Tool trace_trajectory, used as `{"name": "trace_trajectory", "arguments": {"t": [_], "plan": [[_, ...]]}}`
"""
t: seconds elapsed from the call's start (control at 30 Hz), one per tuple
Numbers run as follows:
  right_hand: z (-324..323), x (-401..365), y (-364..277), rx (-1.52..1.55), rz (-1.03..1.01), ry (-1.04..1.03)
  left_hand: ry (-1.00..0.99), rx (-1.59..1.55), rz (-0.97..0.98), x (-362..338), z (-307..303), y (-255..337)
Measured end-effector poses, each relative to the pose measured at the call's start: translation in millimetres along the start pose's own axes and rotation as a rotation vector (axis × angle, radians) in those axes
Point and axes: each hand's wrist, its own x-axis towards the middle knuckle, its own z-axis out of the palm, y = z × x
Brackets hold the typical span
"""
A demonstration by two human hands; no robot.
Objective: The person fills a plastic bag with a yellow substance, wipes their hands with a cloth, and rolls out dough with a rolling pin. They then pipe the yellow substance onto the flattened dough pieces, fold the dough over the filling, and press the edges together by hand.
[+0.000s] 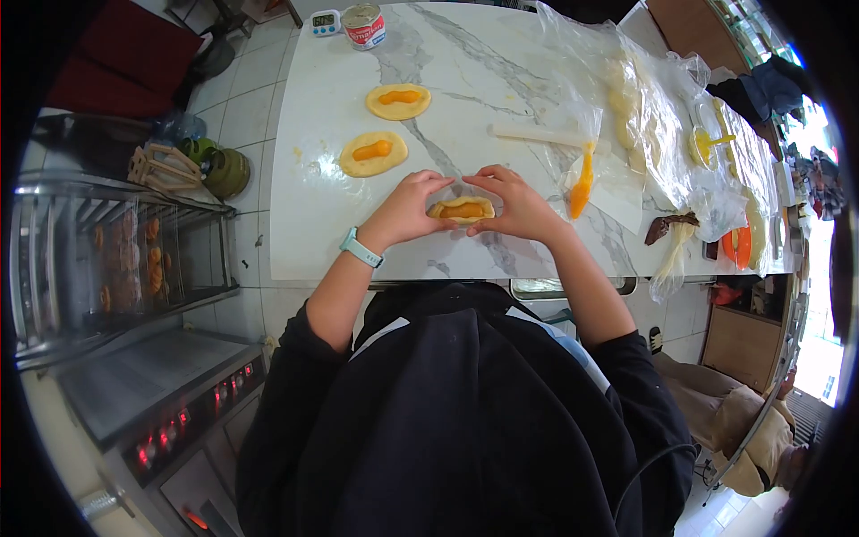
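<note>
Orange-filled dough (462, 210) | left hand (410, 211), right hand (521, 208): grip holding opposite ends | over marbled table (331, 242)

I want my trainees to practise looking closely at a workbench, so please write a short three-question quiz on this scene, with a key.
1. Multiple choice. What are the left hand and the right hand cupped around?
a) a long white rolling pin
b) a small pale dough piece with orange filling
c) a red-and-white labelled metal tin

2. True or false? A small blue-and-white digital timer sits beside the red-and-white labelled metal tin on the white marbled table.

3. Fill in the blank. The mint-green wristwatch is on the ____ wrist.

Key: 1 b; 2 true; 3 left.
</note>
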Motion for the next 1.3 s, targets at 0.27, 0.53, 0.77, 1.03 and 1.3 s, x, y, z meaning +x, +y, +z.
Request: {"name": "trace_trajectory", "arguments": {"t": [0.27, 0.53, 0.77, 1.03, 1.3], "plan": [[19.1, -11.5, -6.9, -0.041, -0.016, 0.057, 0.101, -0.005, 0.012, -15.5, 20.6, 4.1], [22.6, -16.3, -6.2, 0.092, -0.002, 0.131, 0.297, 0.022, 0.092, -15.2, 31.4, 12.6], [23.6, -22.6, -7.2, 0.182, 0.113, 0.146, 0.259, 0.051, 0.087, -11.5, 35.6, 13.4], [19.8, -35.5, -3.2, 0.184, 0.103, 0.174, 0.314, 0.098, 0.146, -4.6, 37.0, 30.3], [20.8, -38.6, 1.9, 0.186, 0.053, 0.197, 0.242, 0.201, 0.194, -5.5, 41.2, 24.7]]}}
